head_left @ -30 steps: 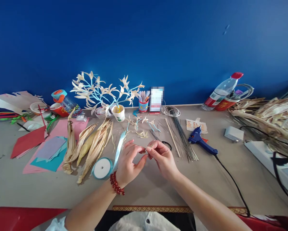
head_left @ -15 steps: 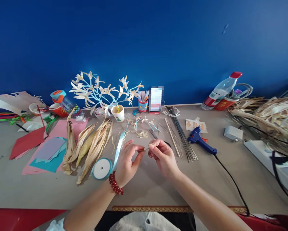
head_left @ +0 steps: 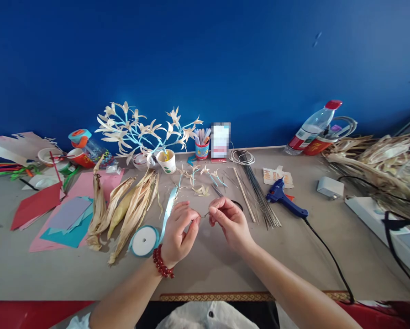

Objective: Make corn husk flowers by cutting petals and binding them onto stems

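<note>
The piece in hand looks to be at an early point. The thin strand (head_left: 204, 215) spans the gap between the left hand (head_left: 180, 233) and the right hand (head_left: 231, 224), held above the tabletop (head_left: 212, 269) at the near side of the small flowers (head_left: 193, 175). It shows no petals and no blue wrapping, so by the look of it the shaping, flowering and covering of this piece are all undone; whether it is wire or husk is too fine to tell. Other pieces seem further on: pale flowers on blue-wrapped branches (head_left: 153, 128) stand upright at the back, some rising from the white cup (head_left: 170, 165), and several small flowers lie loose, some with blue stems.

The strand's long axis runs crosswise, roughly left to right in front of the person, rising slightly toward the right hand. One end leads into the fingers of each hand; which end counts as the tip cannot be told.

The left thumb and forefinger pinch one end, and the right thumb and fingers close on the other. The ribbon roll (head_left: 144, 240) sits just left of the left wrist, and the scissors (head_left: 238, 204) lie partly hidden behind the right hand.
</note>
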Tool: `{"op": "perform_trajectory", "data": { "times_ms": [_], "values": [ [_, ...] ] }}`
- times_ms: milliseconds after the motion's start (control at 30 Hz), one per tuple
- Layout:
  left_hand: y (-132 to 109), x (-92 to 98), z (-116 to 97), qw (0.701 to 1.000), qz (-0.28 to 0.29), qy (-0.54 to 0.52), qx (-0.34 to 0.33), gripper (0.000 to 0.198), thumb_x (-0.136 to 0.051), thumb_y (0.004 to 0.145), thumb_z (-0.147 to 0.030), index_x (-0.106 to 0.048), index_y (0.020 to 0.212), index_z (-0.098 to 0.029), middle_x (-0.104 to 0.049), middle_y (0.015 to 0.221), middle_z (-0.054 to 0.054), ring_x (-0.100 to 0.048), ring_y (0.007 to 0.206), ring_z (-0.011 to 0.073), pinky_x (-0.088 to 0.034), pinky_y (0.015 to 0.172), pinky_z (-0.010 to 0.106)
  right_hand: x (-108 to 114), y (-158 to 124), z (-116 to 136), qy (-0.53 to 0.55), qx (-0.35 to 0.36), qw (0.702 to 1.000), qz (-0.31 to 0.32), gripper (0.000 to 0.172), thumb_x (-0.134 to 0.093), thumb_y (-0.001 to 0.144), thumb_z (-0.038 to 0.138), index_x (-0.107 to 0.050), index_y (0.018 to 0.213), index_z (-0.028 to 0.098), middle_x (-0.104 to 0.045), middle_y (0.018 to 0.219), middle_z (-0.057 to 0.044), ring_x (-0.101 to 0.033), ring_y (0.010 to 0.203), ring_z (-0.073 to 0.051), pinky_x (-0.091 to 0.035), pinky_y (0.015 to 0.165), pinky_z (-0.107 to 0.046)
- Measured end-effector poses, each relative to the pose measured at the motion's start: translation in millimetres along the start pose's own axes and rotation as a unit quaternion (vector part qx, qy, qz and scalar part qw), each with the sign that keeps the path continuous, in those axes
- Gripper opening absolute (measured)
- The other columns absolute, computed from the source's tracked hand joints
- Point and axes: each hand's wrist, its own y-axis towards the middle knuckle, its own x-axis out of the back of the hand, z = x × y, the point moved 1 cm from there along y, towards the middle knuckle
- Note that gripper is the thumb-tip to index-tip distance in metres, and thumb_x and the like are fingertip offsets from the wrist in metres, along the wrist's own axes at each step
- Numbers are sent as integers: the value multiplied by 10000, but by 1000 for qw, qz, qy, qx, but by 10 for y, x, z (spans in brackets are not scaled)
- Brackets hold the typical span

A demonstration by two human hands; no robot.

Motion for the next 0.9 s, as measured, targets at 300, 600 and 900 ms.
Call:
{"op": "perform_trajectory", "data": {
  "times_ms": [300,600,900],
  "values": [
    [-7,1,28,1000,0,-12,19,173,-435,940,-110,-545,864,-220,-624,763,4,-588,753,159,-452,1030,442,-39,-19,20,-106,-46,992,50,233,-811,756,357,-662,801,183,-656,752,-1,-591,607,-106,-500,586,-237],
    [-4,8,10,998,-22,-30,44,188,-432,953,-159,-547,818,-219,-611,713,-4,-576,705,152,-475,1004,425,-33,-31,55,-219,-3,975,46,156,-726,829,336,-713,802,183,-711,745,-39,-658,623,-147,-548,568,-257],
    [-7,12,8,999,-24,-30,18,189,-434,944,-147,-538,803,-217,-603,713,-8,-562,691,149,-473,995,433,-65,-37,117,-145,-35,988,46,165,-753,801,335,-717,789,175,-737,726,-41,-691,624,-153,-570,608,-264]
  ]
}}
